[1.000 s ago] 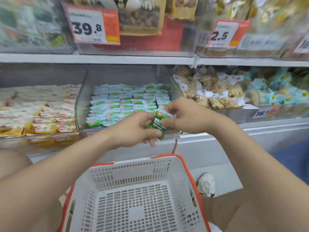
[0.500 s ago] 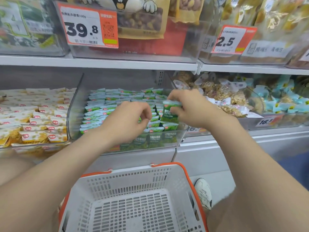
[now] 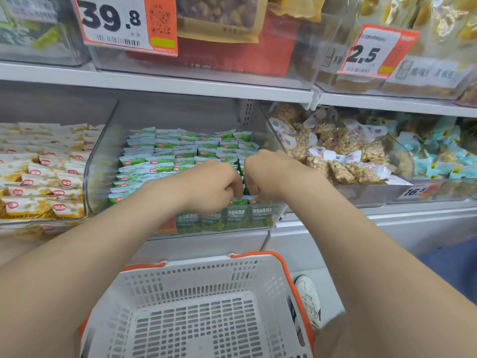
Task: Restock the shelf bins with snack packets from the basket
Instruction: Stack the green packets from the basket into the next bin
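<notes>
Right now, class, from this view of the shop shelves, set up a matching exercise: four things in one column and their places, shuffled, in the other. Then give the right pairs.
Things:
1. green packets
2. yellow-and-white packets
3. basket
4. 39.8 price tag

Places:
A. lower shelf, left
B. bottom of the view
C. top left of the view
D. lower shelf, middle

Pairs: 1-D; 2-A; 3-B; 4-C

The snack packets are green and white (a red logo on each), the slotted basket white with an orange rim, the price tag white and orange with black digits.
</notes>
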A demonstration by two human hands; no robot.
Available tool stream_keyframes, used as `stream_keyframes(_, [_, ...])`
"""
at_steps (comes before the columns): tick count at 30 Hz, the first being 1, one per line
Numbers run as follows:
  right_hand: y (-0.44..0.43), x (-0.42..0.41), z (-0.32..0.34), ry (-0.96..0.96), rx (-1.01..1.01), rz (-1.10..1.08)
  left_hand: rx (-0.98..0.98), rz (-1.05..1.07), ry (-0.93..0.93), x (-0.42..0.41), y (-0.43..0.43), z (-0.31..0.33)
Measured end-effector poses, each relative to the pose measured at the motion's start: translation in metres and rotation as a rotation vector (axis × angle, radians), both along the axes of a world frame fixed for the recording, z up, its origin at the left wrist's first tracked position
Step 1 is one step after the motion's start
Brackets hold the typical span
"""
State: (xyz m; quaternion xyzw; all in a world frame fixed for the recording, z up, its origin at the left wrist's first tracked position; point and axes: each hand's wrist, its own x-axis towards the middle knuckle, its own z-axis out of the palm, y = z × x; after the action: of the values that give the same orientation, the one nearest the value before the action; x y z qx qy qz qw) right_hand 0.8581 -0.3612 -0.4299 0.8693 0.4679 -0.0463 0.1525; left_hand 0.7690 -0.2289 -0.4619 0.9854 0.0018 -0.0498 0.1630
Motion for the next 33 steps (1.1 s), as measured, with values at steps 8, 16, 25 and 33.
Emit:
stream_keyframes(8, [0.001, 0.008, -0.003, 0.143, 0.051, -0.108, -0.096, 0.048, 0.018, -0.011, 0.011, 0.001])
stream_keyframes(16, [0.024, 0.012, -0.037, 0.368, 0.091, -0.226, 0.174, 0.318, 0.271, -0.02, 0.068, -0.006])
stream_keyframes(25, [0.057, 0.035, -0.086, 0.314, 0.124, -0.26, 0.204, 0.383, 0.413, -0.005, 0.087, -0.039])
stream_keyframes(33, [0.057, 0.033, -0.077, 0.348, 0.073, -0.299, 0.194, 0.401, 0.366, -0.009, 0.081, -0.04])
